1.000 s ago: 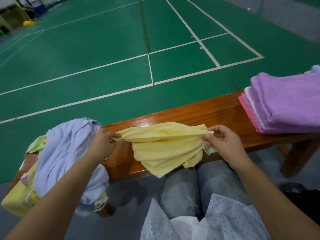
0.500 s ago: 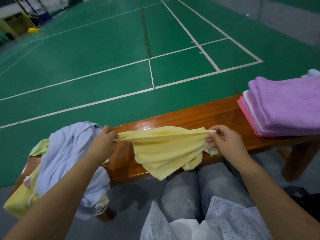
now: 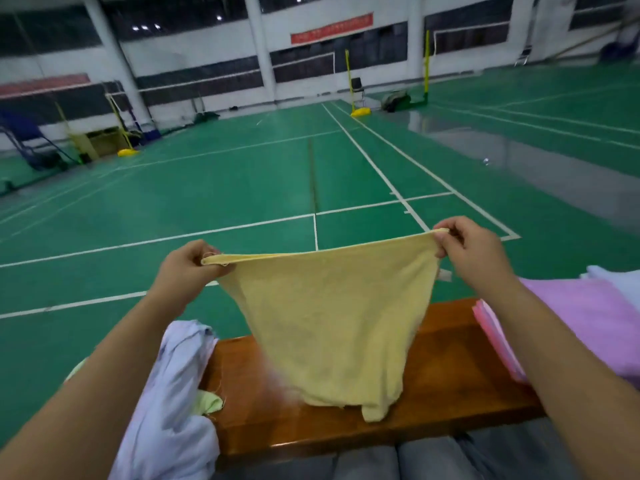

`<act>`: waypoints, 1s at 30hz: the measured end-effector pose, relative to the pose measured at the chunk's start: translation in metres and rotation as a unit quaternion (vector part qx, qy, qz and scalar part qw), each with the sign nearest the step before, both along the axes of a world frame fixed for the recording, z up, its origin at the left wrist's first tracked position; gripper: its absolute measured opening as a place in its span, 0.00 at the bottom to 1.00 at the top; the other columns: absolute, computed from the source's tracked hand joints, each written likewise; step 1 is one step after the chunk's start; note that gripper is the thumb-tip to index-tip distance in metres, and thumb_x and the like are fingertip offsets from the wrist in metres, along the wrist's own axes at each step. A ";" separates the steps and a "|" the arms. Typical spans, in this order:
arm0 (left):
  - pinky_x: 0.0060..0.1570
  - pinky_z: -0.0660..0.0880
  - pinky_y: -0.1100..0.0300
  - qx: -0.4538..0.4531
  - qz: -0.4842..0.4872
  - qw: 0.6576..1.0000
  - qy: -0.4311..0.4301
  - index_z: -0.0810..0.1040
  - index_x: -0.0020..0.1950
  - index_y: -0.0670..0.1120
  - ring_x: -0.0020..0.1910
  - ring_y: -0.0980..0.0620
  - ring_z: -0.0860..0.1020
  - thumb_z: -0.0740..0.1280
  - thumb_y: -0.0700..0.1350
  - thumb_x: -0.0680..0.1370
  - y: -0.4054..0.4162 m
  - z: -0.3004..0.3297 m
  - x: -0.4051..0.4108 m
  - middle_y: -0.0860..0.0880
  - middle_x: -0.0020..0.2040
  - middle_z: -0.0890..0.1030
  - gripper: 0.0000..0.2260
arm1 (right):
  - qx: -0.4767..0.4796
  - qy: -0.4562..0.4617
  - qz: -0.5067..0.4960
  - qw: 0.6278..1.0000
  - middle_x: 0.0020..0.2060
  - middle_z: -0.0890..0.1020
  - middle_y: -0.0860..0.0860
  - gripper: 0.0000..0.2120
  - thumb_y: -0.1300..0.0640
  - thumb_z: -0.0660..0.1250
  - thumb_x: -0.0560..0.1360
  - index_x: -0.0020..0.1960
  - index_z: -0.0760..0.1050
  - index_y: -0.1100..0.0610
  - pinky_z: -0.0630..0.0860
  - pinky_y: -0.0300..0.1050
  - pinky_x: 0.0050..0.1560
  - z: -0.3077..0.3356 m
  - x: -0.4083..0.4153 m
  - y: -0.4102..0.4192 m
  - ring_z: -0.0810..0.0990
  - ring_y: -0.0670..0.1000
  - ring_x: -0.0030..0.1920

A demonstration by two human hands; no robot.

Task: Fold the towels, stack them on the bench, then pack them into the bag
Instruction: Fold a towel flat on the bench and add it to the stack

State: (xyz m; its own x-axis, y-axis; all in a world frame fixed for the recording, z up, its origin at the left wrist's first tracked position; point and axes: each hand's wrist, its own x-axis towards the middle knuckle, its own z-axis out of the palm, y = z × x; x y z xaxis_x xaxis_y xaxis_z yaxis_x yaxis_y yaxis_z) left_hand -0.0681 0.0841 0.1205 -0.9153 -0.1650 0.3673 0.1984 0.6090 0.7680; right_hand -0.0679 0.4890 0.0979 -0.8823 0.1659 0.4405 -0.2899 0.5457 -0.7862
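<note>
Yellow towel [image 3: 329,327] is held spread above the wooden bench [image 3: 450,386], its top corners pinched by the left hand [image 3: 188,268] and right hand [image 3: 474,251]. Folded purple and pink towels [image 3: 588,327] are stacked at the right; a crumpled pale-blue towel [image 3: 173,403] lies left.

Dim, even indoor light, cool in tone. Small bright ceiling lamps [image 3: 145,27] at upper left. Pale sheen on the court floor [image 3: 450,133] at upper right. Soft all over, motion-smeared toward the lower corners. Wide-angle bending along the edges. Shadows faint.
</note>
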 end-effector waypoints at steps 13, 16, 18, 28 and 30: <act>0.38 0.69 0.61 -0.088 -0.016 0.996 -0.015 0.80 0.38 0.48 0.36 0.51 0.73 0.73 0.38 0.73 0.016 0.073 0.005 0.45 0.36 0.78 0.07 | 0.050 0.045 0.017 0.998 0.37 0.81 0.49 0.09 0.62 0.63 0.77 0.43 0.73 0.50 0.79 0.57 0.49 0.080 -0.019 0.012 0.82 0.56 0.44; 0.44 0.72 0.58 0.049 -0.079 0.995 -0.041 0.82 0.40 0.44 0.40 0.50 0.75 0.70 0.38 0.75 0.011 0.072 0.013 0.46 0.39 0.79 0.04 | 0.050 0.063 0.012 0.997 0.39 0.80 0.53 0.04 0.63 0.63 0.78 0.47 0.75 0.56 0.74 0.46 0.46 0.085 -0.016 0.019 0.80 0.56 0.45; 0.44 0.78 0.61 0.174 -0.123 0.976 -0.047 0.84 0.38 0.44 0.40 0.52 0.77 0.67 0.38 0.76 0.008 0.071 0.015 0.49 0.38 0.80 0.08 | 0.058 0.082 0.010 0.995 0.41 0.79 0.53 0.04 0.62 0.63 0.78 0.48 0.75 0.56 0.70 0.44 0.45 0.089 -0.014 0.022 0.78 0.54 0.44; 0.36 0.70 0.62 0.290 -0.058 0.955 0.022 0.78 0.42 0.43 0.34 0.55 0.70 0.66 0.42 0.77 0.016 0.053 0.010 0.53 0.33 0.75 0.05 | 0.086 0.028 0.043 0.995 0.43 0.79 0.51 0.03 0.59 0.63 0.79 0.49 0.75 0.54 0.71 0.45 0.46 0.086 -0.020 0.025 0.76 0.52 0.46; 0.38 0.69 0.60 0.302 -0.054 0.952 0.027 0.78 0.43 0.43 0.35 0.55 0.70 0.66 0.45 0.77 0.015 0.050 0.009 0.50 0.35 0.75 0.06 | 0.012 0.018 0.068 0.997 0.42 0.79 0.51 0.05 0.60 0.62 0.79 0.46 0.75 0.53 0.75 0.47 0.47 0.088 -0.019 0.024 0.77 0.51 0.45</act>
